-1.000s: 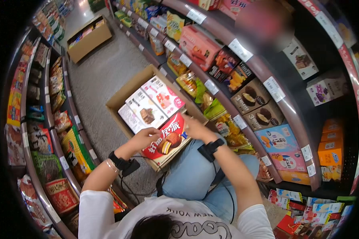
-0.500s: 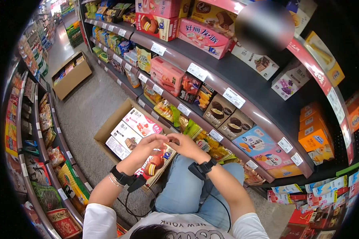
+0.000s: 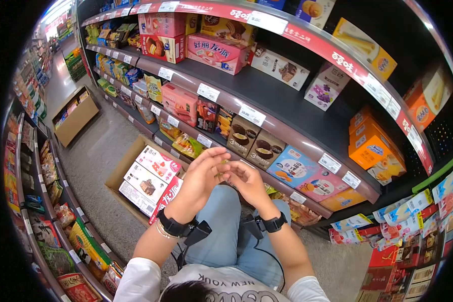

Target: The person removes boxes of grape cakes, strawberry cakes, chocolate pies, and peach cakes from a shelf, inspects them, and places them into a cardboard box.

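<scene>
Above my lap, my left hand [image 3: 202, 177] is raised with its fingers loosely bent and spread. My right hand [image 3: 247, 182] faces it with curved fingers, and the fingertips of both hands come close together or touch. I make out nothing held in either hand. Below and left of them, an open cardboard carton [image 3: 120, 166] stands on the floor. White snack boxes [image 3: 145, 182] lie in it, along with a red-and-white pie box [image 3: 167, 197], partly hidden by my left hand and forearm.
Shelves ahead hold a pink pie box [image 3: 217, 53], a white snack box [image 3: 279, 68], a grape-print box [image 3: 327, 86] and orange boxes [image 3: 370, 146]. A second carton [image 3: 78, 121] stands farther down the aisle. Another shelf [image 3: 50, 201] runs along my left.
My view has turned, and the shelves now sit farther left. My hands have lifted away from over the carton to above my lap, their fingers more spread than before.
</scene>
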`<state>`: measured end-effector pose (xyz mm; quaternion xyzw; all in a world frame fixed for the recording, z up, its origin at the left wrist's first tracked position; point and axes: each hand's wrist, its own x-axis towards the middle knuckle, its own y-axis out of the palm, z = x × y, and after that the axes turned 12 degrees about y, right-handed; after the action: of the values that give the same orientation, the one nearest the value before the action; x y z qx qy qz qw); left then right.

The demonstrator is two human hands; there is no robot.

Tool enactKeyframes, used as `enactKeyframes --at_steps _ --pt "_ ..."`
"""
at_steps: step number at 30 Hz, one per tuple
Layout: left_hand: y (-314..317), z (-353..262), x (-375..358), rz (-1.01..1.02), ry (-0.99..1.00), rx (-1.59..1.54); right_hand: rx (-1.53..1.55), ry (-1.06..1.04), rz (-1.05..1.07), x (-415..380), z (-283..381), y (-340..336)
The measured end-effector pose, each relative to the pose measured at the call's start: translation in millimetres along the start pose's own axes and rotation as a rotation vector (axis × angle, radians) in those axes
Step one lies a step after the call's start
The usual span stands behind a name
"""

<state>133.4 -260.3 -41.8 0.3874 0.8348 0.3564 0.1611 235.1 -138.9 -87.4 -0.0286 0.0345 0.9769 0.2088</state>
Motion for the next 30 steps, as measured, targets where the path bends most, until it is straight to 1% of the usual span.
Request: enactKeyframes --at_steps 2,4,8,11,14,18,21,25,27,30 --pt "9.9 1.3 -11.2 0.004 0.033 -0.036 0.045 -0.038 0.006 -13.3 4.0 -4.0" --pt "14.6 4.7 -26.8 -0.003 0.065 -0.061 0.069 -0.033 -0.01 -26.2 2.4 -9.0" --pt "14.3 13.9 -74.2 -0.108 0.067 -0.068 0.112 -0.046 0.007 -50.2 3.5 -17.7" --pt "9.8 15.5 -103.3 -0.084 0.089 -0.132 0.114 -0.06 0.01 -63.9 3.3 -19.7" --pt "17.4 14.4 -121.0 -0.054 0.09 -0.133 0.13 -0.075 0.013 -76.5 0.1 -16.9" --pt "29.3 23.5 -120.1 -0.057 0.07 -0.054 0.112 -0.095 -0.004 -94.4 0.9 -17.0" --pt "26.0 42.6 -100.4 -0.028 0.114 0.016 0.105 -0.089 -0.056 -103.7 5.8 -20.1" --pt "22.9 62.9 -90.4 -0.129 0.108 -0.004 0.106 -0.07 -0.088 -106.7 2.5 -28.6" --pt "18.5 68.7 -95.0 -0.15 0.117 -0.02 0.106 -0.097 -0.093 -105.6 -1.9 -30.3" --pt "8.6 64.5 -105.3 -0.206 0.124 -0.034 0.115 -0.099 -0.093 -105.0 -5.1 -29.6"
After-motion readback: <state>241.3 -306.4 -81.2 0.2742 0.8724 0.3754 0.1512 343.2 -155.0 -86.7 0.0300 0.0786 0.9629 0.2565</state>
